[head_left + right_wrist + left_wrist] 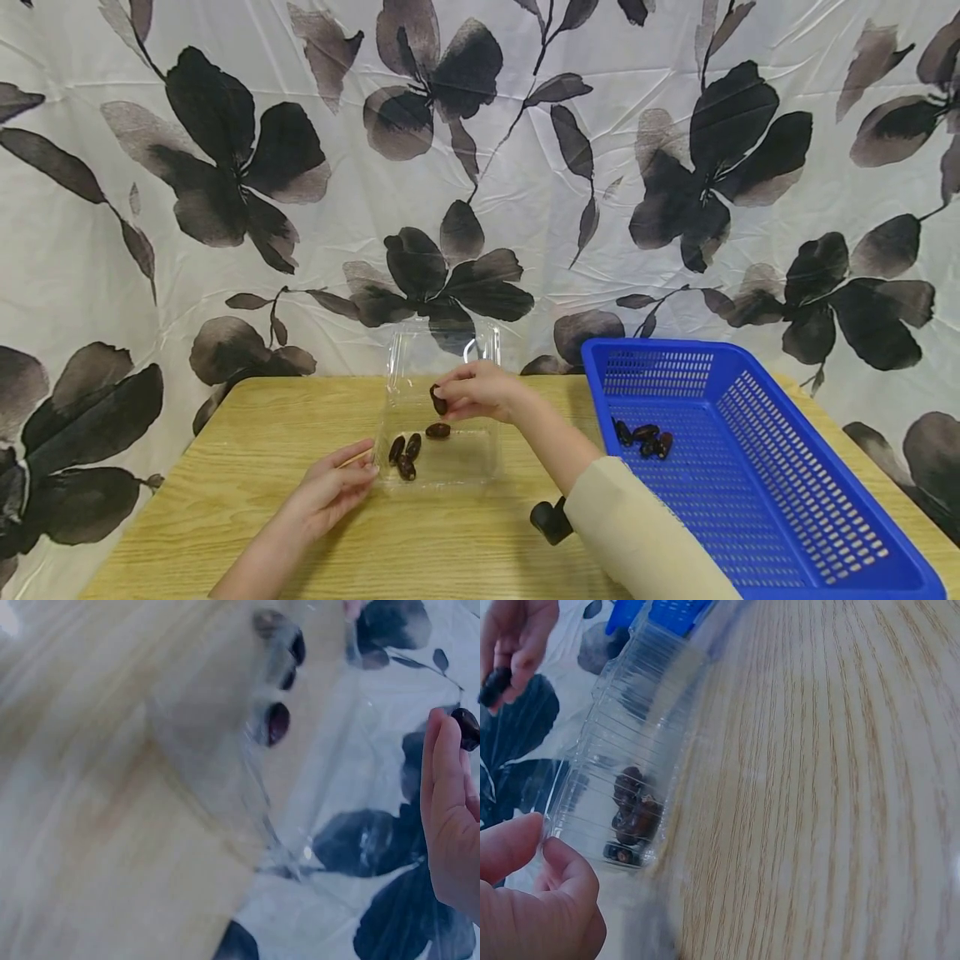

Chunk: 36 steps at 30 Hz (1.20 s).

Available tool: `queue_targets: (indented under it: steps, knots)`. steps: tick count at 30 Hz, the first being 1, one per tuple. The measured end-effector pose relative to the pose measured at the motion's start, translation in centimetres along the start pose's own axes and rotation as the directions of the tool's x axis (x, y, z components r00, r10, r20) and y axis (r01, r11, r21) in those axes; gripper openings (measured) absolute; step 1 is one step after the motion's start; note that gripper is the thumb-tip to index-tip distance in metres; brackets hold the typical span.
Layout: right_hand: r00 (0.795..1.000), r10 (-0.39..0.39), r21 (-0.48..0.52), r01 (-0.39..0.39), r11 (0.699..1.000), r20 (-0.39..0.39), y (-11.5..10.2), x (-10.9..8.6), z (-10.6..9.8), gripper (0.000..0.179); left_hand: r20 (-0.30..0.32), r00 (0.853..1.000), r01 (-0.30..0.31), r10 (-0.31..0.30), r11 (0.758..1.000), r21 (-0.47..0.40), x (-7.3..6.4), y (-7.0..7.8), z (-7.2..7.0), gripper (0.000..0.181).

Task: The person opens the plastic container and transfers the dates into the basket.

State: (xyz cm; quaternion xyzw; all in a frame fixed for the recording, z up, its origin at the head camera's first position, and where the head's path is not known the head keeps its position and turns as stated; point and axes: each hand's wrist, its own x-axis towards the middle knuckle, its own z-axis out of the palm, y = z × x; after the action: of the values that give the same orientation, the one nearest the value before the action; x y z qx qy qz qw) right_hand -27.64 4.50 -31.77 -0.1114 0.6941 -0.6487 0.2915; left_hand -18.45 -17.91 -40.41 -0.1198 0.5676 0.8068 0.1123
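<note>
A clear plastic clamshell container sits on the table, its lid raised at the back. Several dark brown dates are grouped in its left part, and a single date lies farther back. My left hand pinches the container's left edge between thumb and fingers, seen close up in the left wrist view at the rim. Above the container, my right hand holds another date at its fingertips; this date shows at the right edge of the right wrist view.
To the right stands a blue perforated plastic basket with several dates near its left wall. A small black object shows beside my right sleeve. Behind the wooden table hangs a white floral cloth.
</note>
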Motion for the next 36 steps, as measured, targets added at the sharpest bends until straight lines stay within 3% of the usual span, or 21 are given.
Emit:
queue_targets:
  steps: [17, 25, 36]
  knots:
    - [0.999, -0.044, 0.018, 0.045, 0.999, -0.011, -3.3, -3.8, -5.1, 0.029, -0.003, 1.000, 0.004, -0.004, 1.000, 0.014, 0.0, -0.1, 0.0, 0.070]
    - [0.998, -0.052, 0.021, 0.052, 0.998, -0.019, -3.2, -5.8, -8.2, 0.033, -0.008, 1.000, 0.005, -0.005, 1.000, 0.012, -0.1, -0.1, -0.1, 0.076]
    - [0.997, -0.065, 0.002, 0.065, 0.998, -0.032, -2.7, -8.1, -11.3, 0.039, -0.019, 1.000, 0.007, -0.007, 1.000, 0.008, -0.1, -0.1, 0.1, 0.067]
